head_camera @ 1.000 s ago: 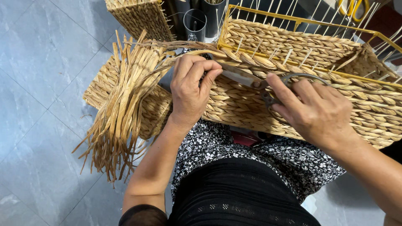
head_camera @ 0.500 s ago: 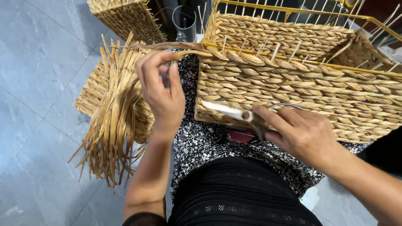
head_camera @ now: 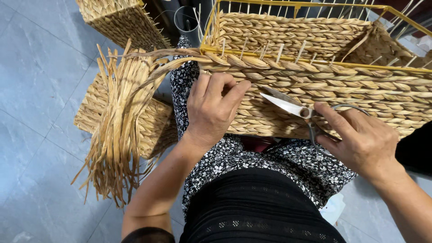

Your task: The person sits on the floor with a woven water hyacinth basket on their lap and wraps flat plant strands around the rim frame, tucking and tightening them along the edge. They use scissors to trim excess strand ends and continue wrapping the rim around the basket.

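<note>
A half-woven straw basket (head_camera: 342, 85) on a yellow wire frame rests on my lap, its side wall facing me. My left hand (head_camera: 211, 108) presses flat on that woven wall near its left end, fingers pointing up toward the braided rim. My right hand (head_camera: 360, 139) grips metal scissors (head_camera: 288, 104) by the handles; the blades are open and point left across the wall toward my left hand. A braided strand (head_camera: 166, 56) runs from the rim's left corner out to a bundle of loose straw (head_camera: 117, 130).
The loose straw hangs over a finished woven basket (head_camera: 155, 130) on the grey tiled floor (head_camera: 40, 76) at my left. Another woven basket (head_camera: 119, 20) stands at the top left. Dark cylinders (head_camera: 186, 18) stand behind the frame.
The basket has turned so its side wall faces me. My left hand moved from the rim's left corner down onto the wall. My right hand lifted the scissors and opened the blades.
</note>
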